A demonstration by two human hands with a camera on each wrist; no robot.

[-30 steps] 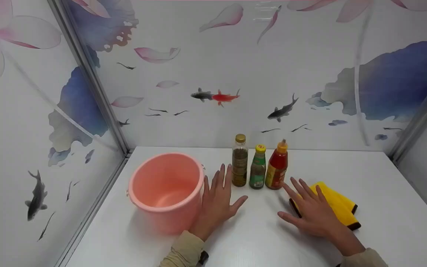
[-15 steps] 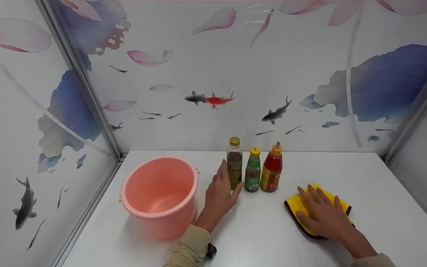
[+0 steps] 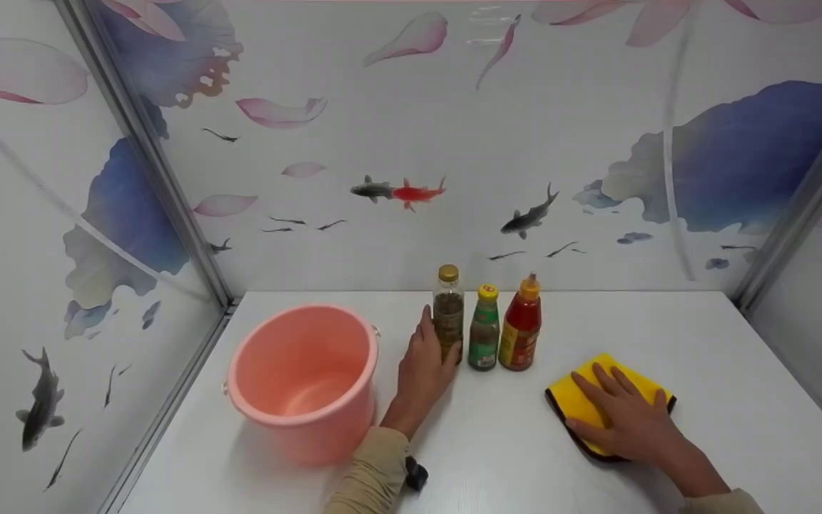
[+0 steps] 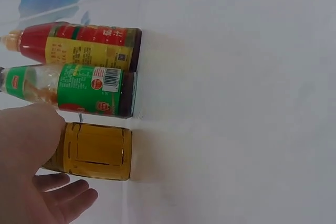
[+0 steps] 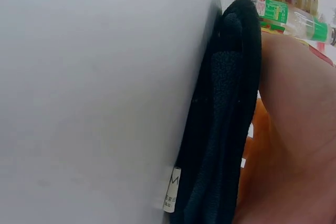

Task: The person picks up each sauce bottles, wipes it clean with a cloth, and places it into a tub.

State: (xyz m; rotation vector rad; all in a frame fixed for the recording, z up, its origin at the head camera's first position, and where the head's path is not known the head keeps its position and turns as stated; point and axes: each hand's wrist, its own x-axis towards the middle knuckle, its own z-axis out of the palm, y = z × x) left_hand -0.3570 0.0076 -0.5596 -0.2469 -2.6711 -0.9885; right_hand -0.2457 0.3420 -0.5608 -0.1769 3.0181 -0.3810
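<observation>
Now that left hand (image 3: 424,368) curls round gold-capped bottle (image 3: 448,314), hold seems nearly secured | right hand (image 3: 628,422): spread on yellow cloth (image 3: 574,403) | pink bucket (image 3: 322,437): left of bottle grip

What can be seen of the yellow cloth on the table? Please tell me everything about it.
The cloth is bright yellow with dark edging and looks soft and fleecy. In the right wrist view, a white tag shows at its edge, its small print mostly unreadable. It lies on the white table, seemingly folded, to the right of the red bottle and nearer the person. The right hand rests spread on top, hiding much of it.
</observation>
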